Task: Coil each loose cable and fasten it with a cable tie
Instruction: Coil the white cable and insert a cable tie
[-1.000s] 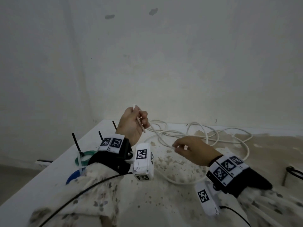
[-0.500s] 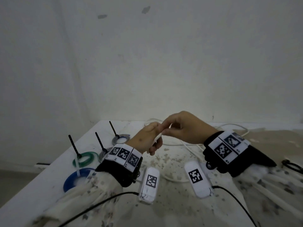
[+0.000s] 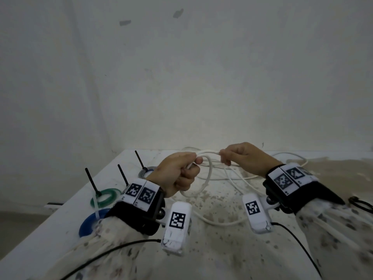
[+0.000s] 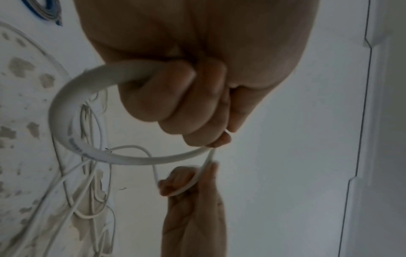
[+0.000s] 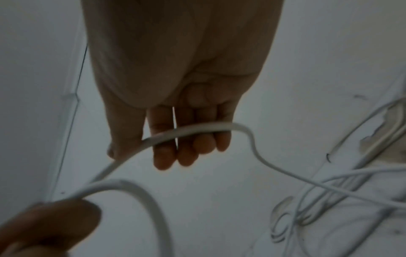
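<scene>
Nearest the person, along the left edge of the table, lie the finished pieces: a blue coil, then a green coil and, farther back, a grey coil, each with a cable tie tail standing up from it. So three cables look done, judging by how they lie.

Above the middle of the table the left hand is closed in a fist around the white cable, with one small loop hanging from it; the left wrist view shows the curled fingers clamping both ends of that loop. Just beside it, the right hand pinches the next stretch of the same cable between thumb and fingers (the right wrist view shows it lying across the fingers), ready to feed another turn.

Behind the hands most of the white cable lies loose and tangled toward the wall, so the coiling has barely begun and its tie is not yet on. A black loop sits at the far right edge; what it is cannot be told.

Half a second earlier the hands met at one point with no loop formed; now they have drawn apart and the first turn hangs from the left fist.
</scene>
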